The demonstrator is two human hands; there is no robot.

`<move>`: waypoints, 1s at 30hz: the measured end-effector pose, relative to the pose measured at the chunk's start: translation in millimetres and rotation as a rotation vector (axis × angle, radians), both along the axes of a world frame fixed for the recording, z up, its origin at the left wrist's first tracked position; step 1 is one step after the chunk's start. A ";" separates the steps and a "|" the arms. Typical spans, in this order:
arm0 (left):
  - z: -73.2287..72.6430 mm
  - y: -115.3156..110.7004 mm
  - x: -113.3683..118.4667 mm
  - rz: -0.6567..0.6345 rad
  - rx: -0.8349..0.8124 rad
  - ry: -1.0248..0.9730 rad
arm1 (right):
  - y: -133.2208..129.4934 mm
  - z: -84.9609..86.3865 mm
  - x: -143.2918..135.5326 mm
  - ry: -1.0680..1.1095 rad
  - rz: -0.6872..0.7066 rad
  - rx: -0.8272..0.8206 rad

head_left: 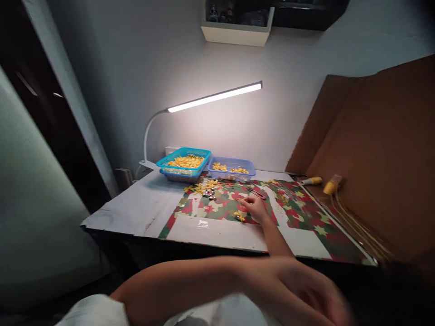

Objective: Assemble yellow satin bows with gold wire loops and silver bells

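My right hand reaches over the camouflage-patterned sheet, its thumb and finger pinched together on something too small to make out. Just below its fingertips lies a yellow ribbon-like piece with a dark bead-like part. My left hand crosses close to the camera at the lower right, above the near side of the table; its fingers are smeared by motion. Several silvery beads and yellow pieces lie left of my right hand. A pink-handled tool rests just behind it.
A turquoise basket of yellow pieces sits on a blue one, beside a periwinkle basket. A lit lamp arches above. Yellow-capped bundles and long yellow strands lie at the right, near a cardboard panel.
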State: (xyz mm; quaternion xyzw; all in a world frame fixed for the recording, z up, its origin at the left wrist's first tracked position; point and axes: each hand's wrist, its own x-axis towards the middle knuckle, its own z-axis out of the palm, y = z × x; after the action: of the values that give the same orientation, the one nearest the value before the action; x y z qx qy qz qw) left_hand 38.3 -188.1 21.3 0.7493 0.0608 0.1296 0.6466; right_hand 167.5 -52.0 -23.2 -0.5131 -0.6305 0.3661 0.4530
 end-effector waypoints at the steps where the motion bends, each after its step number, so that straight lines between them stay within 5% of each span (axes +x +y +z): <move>1: -1.7 5.6 -5.3 0.073 0.038 0.000 | 0.3 0.7 0.5 0.007 -0.023 -0.014; 3: -8.9 22.4 -23.2 0.269 0.113 0.003 | -0.8 0.9 3.0 0.026 -0.069 -0.065; 6: -25.1 57.8 -55.0 0.892 0.466 0.175 | -11.0 -0.6 9.1 0.054 -0.103 -0.172; 8: -33.2 83.0 -66.9 1.051 0.519 0.322 | -23.4 -0.6 13.1 0.067 -0.102 -0.255; 14: -28.7 145.1 -44.5 0.886 0.279 0.631 | -56.5 7.8 18.1 0.137 -0.043 -0.446; 18: -21.3 167.9 -32.7 0.754 0.142 0.665 | -60.8 7.5 18.0 0.235 -0.019 -0.483; 30: -43.6 166.6 -49.3 1.020 -0.001 -0.035 | 5.0 9.2 -22.7 0.406 0.028 -0.166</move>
State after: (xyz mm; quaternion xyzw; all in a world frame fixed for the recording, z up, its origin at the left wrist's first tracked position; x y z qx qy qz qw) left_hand -11.0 -21.6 -22.3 0.6217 0.4080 0.4414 0.5021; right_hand 144.8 -47.0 -14.0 -0.4557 -0.5008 0.5189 0.5218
